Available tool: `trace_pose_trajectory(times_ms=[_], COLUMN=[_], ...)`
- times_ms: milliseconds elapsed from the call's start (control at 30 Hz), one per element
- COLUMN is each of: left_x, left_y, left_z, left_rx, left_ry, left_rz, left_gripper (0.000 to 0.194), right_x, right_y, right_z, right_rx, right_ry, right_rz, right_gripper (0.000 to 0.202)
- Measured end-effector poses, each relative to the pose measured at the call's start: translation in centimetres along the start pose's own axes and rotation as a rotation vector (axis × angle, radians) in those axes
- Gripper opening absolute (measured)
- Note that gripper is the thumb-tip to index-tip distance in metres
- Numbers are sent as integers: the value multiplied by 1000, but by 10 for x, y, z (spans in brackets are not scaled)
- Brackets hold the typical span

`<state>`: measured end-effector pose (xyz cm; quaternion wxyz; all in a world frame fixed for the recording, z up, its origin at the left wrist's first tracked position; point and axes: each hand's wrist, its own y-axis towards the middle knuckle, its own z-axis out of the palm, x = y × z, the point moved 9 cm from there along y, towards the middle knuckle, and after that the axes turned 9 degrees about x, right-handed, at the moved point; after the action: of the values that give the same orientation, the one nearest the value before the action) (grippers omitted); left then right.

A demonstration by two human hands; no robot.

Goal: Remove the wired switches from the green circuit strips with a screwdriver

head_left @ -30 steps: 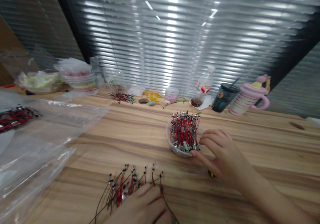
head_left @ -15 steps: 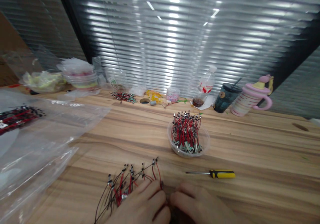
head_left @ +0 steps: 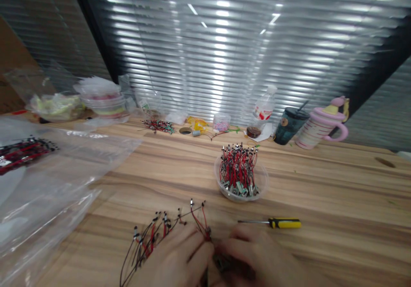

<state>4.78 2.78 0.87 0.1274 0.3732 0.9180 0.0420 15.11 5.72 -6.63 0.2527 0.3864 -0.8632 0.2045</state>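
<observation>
The left hand (head_left: 180,255) and right hand (head_left: 257,252) were close together, fingers curled, a small board (head_left: 221,262) between them; blur hid which gripped it. Red wires (head_left: 204,218) leaned away leftward. A bowl (head_left: 262,182) of wired parts (head_left: 238,167) stood beyond, nearer the right hand. The label (head_left: 263,113) on the bottle (head_left: 267,99) was unreadable.

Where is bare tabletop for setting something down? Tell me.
Bare tabletop: between the plastic sheet and plastic bowl; also right of the bowl, beyond the yellow-black screwdriver. Crowded: around the left hand, right hand and red-black wires, and along the blinds.
</observation>
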Motion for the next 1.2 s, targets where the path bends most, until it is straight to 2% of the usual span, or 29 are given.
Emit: trace_pose_trajectory(times_ms=[100, 200, 300, 367, 400, 567, 700, 767, 833, 933, 1033, 1100, 1200], left_x=[28, 50, 60, 61, 62, 71, 63, 61, 60, 60, 58, 55, 55], left_y=[4, 4, 1, 0, 0, 3, 11, 12, 12, 9, 8, 9, 9], left_z=[-17, -27, -29, -25, -22, -5, 0, 1, 1, 1, -4, -10, -10], left_rx=[-106, -179, -214, -188, -168, -54, -9, 4, 6, 7, -16, -55, -51], left_ry=[-135, -157, -211, -224, -232, -499, -629, -659, -693, -715, -694, -669, -666], left_rz=[-171, -293, -342, -334, -337, -428, -367, -359, -361, -379, -345, -284, -275], left_gripper=[20, 29, 38, 44, 45, 38, 21, 17, 11, 6, 9, 11, 13], right_x=[0, 9, 30, 41, 42, 37, 45, 43, 35, 16, 4, 3, 10], right_y=[0, -4, -15, -24, -26, -28, -27, -22, -15, -8, -13, -22, -32], right_z=[-2, -25, -57, -66, -66, -52, -55, -55, -51, -42, -35, -41, -60], right_rx=[-45, -172, -419, -536, -553, -457, -487, -426, -314, -101, 107, 179, 199], right_ry=[-41, -57, -225, -359, -400, -474, -548, -504, -361, -64, 176, 258, 285], right_rz=[13, 29, -51, -92, -93, -61, -122, -116, -75, 104, 372, 538, 644], right_gripper=[29, 25, 33, 36, 35, 37, 28, 27, 27, 24, 26, 30, 32])
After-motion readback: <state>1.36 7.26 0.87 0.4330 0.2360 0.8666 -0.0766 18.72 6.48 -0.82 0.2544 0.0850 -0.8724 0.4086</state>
